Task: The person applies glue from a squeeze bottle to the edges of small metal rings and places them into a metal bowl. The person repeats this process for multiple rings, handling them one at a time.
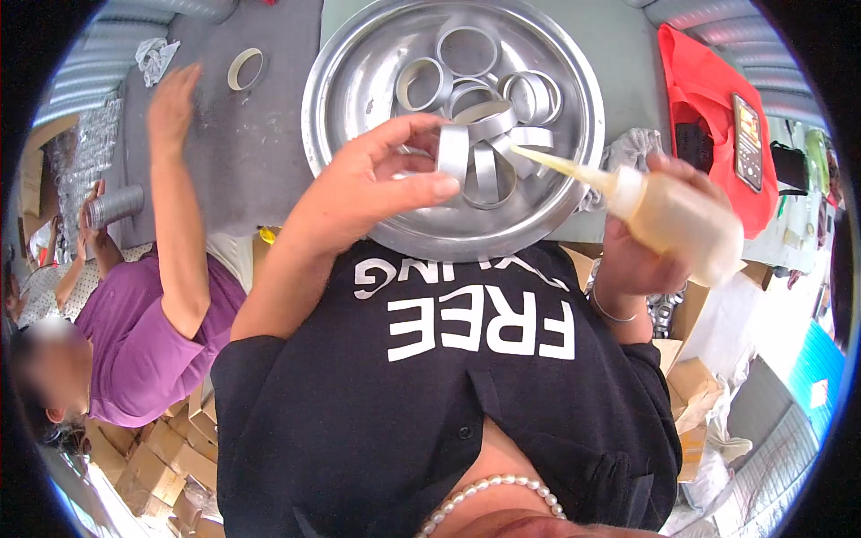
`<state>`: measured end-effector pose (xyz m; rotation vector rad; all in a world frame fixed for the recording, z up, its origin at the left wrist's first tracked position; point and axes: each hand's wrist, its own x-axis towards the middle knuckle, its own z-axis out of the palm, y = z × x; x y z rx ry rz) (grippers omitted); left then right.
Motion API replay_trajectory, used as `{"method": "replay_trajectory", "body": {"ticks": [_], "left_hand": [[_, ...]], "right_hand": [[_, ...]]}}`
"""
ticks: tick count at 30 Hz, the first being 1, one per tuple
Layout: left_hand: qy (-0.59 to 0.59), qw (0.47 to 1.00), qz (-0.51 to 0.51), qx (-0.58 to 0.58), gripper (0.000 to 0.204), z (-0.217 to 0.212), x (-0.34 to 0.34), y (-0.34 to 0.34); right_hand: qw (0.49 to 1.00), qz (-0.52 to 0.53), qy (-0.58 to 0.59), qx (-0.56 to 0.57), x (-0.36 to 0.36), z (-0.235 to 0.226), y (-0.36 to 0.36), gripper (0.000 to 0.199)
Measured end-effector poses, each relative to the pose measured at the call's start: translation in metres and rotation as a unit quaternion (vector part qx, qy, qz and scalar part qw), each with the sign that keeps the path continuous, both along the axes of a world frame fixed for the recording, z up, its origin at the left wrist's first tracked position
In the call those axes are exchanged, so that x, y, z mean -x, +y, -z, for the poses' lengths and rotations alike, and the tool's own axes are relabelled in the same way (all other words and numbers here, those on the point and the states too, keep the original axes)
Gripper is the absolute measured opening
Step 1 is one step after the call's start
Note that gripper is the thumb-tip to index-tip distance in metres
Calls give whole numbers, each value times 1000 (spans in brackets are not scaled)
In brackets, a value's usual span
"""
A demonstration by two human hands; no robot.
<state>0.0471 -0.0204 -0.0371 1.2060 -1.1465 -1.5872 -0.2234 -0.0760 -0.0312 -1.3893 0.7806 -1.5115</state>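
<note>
Item: black shirt (430, 439), white lettering across the chest, worn by the person; string of white beads (484, 482) at the neck.

Item: right hand (625, 260), wrapped around a squeeze bottle (686, 224), cloudy, pale amber, white-collared; its tapered yellowish nozzle (574, 169) points leftward over the tray, tip near the held ring but apart from it.

Item: left hand (377, 179), thumb and fingers pinching one silver ring (453, 154), which stands on edge above the tray.

Item: round metal tray (317, 99), polished, wide-rimmed, in front of the person; in it, loose silver rings (485, 175), some overlapping, others leaning.

Item: co-worker in purple (166, 291), at left; one hand (172, 103) raised above the dark tabletop (242, 170), fingers extended.

Item: cardboard boxes (161, 466), heaped below, behind that co-worker.

Item: red bag (713, 85), right of the tray, with a dark phone-like device (746, 143) on it.

Item: single pale ring (234, 72), alone on the dark tabletop, beyond the co-worker's hand; crumpled white wad (155, 61) farther left.
</note>
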Motion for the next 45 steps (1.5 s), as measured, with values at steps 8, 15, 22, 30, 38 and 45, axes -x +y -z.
{"method": "replay_trajectory", "body": {"ticks": [8,15,22,30,38,45], "left_hand": [[393,891,-44,-221,57,-1,17,16],[213,969,-48,-116,61,-19,21,16],[24,979,-51,198,69,-21,21,11],[-197,876,3,440,45,-28,18,5],[-228,861,-13,455,50,-24,18,5],[-606,731,-141,280,62,-39,-67,-8]], "right_hand": [[946,-202,200,154,-9,-47,19,77],[940,-161,246,171,-13,-38,21,65],[962,-153,175,146,-7,-33,11,60],[987,-117,32,-101,-15,-36,4,50],[874,-206,-203,-390,-21,-22,-13,48],[893,-151,-268,-329,0,3,-35,53]]}}
